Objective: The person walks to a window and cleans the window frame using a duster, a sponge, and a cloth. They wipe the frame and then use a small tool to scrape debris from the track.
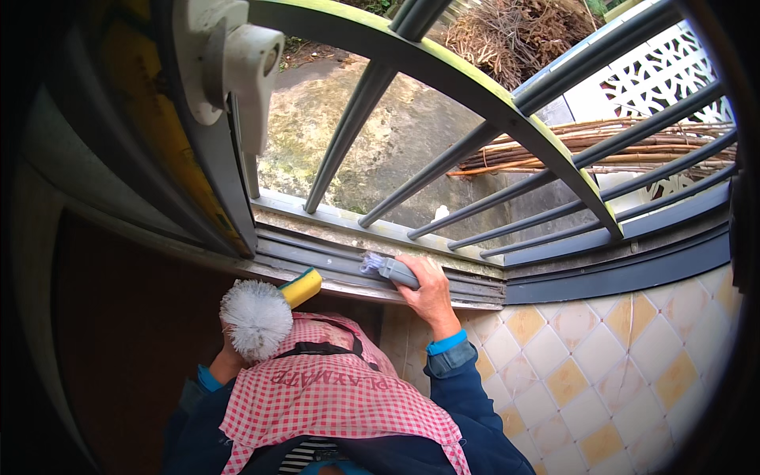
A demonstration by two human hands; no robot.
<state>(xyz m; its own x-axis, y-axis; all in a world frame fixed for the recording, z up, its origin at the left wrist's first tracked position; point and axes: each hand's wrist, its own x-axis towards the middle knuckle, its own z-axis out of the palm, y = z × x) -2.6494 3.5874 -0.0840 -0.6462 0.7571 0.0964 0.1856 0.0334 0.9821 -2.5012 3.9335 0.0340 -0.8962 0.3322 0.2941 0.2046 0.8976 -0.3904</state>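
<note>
My right hand [426,291] grips the grey handle of a small cleaning brush [396,272]. The brush's pale purple bristles rest at the grooves of the dark grey sliding-window track [320,258]. At the left, my left hand [230,351] is mostly hidden behind a round brush head with white bristles [256,320], which it holds up in front of my apron. A yellow sponge with a green scouring side [301,288] sticks out beside the white bristles. Whether the same hand also grips the sponge is hidden.
Metal security bars [433,172] with a curved crosspiece stand just beyond the track. A window sash with a white latch handle [252,83] rises at the left. Diamond-patterned tiles [570,380] cover the wall at the right. Outside lie bundled sticks [594,145] and a brushwood heap [522,38].
</note>
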